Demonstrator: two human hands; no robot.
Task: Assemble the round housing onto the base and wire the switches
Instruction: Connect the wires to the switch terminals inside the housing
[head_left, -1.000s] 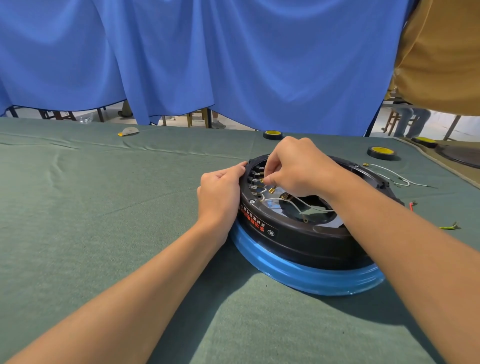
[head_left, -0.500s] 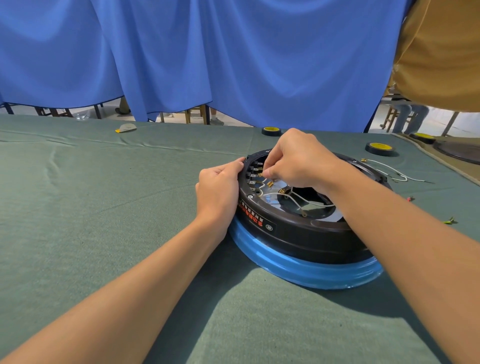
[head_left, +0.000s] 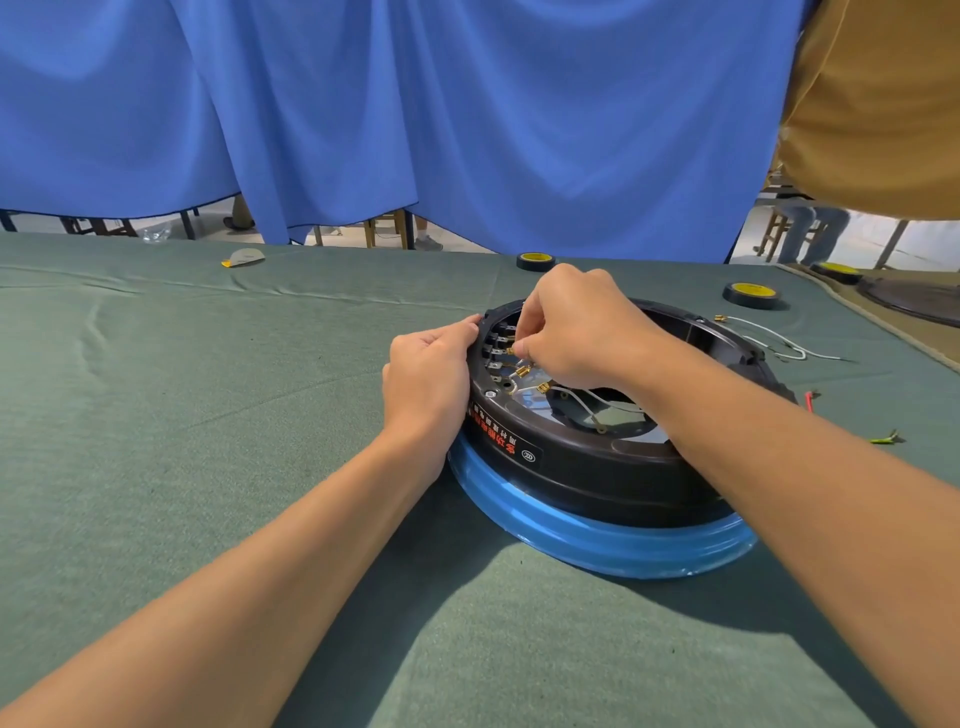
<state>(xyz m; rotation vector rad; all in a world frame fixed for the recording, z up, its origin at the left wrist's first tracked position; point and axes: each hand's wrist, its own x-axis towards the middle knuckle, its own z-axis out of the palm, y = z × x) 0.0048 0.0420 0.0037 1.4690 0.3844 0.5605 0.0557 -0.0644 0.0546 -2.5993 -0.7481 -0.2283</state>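
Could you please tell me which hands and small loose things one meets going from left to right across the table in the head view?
Grey scrap → left hand → right hand → tape roll right of the round housing → red wire piece → green wire piece.

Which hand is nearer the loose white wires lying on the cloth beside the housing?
Right. The right hand pinches a connector inside the housing, with the white wires off to its right; the left hand holds the housing's opposite, left rim.
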